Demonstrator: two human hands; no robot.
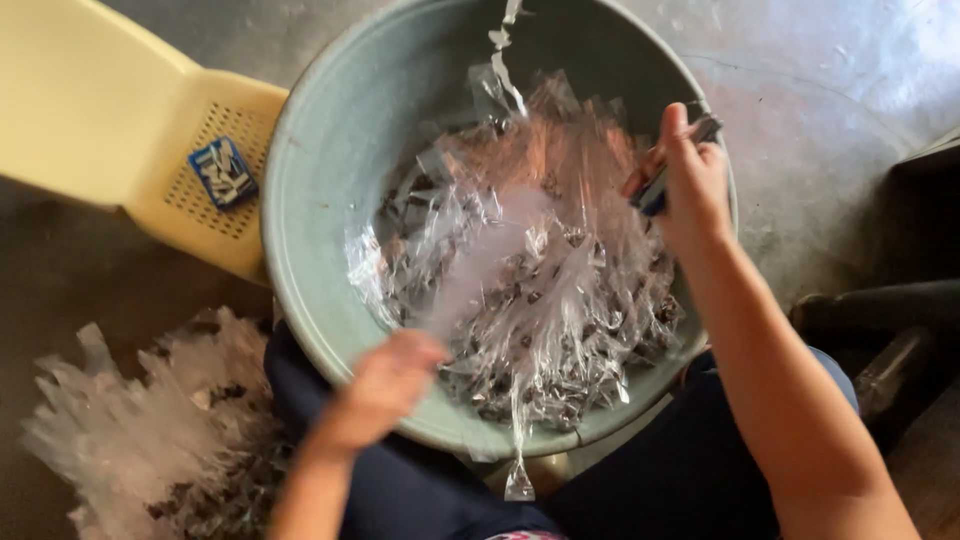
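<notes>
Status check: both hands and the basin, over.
Left hand blurred at the near rim of the basin, on the clear packets. Right hand raised over the far side, gripping a small dark tool. More packets piled on the floor.

Left hand (385,385) low, blurred, seemingly half-curled; right hand (690,175) raised, fingers pinched shut, forearm extended
</notes>
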